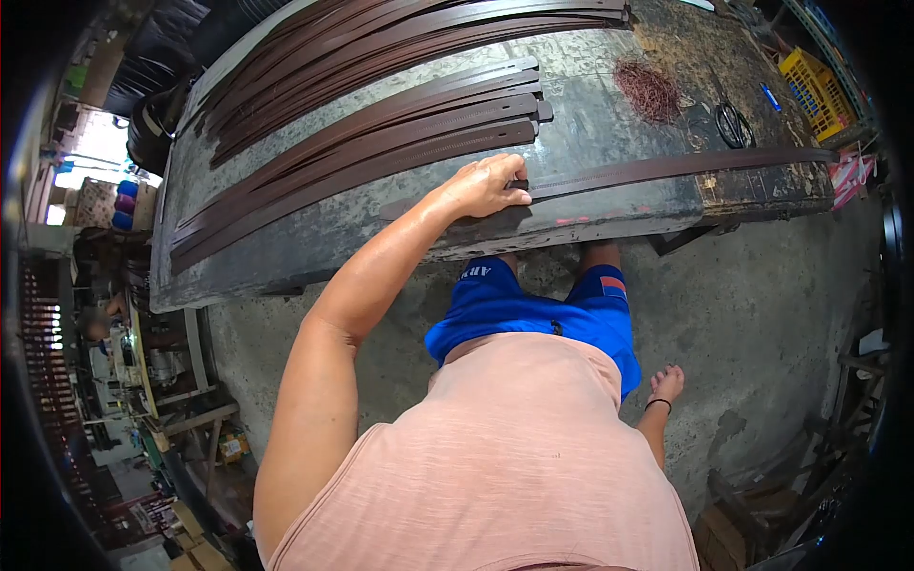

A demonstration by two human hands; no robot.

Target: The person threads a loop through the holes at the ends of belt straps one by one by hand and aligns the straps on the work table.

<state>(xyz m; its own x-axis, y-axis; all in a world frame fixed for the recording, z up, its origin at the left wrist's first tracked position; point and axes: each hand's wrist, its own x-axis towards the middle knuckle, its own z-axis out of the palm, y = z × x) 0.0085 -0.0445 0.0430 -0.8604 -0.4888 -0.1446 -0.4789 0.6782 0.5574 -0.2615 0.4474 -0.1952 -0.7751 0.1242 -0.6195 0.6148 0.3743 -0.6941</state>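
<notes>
My left hand (490,186) is on the work table (595,114) near its front edge. Its fingers and thumb close around a long dark brown strap (647,173), which runs right from the hand along the table edge. Farther back and left lies a group of brown straps (381,147), their ends close to my fingers. Low on the right, beside my body, my right hand (667,383) hangs with a black band at the wrist. It holds nothing visible, and its fingers are loosely apart.
More brown straps (419,36) lie at the back. A pile of reddish thin strands (647,91), black scissors (733,126) and a blue pen (770,97) rest at the right. Beyond is a yellow crate (816,92). Part of another person (100,322) shows at far left.
</notes>
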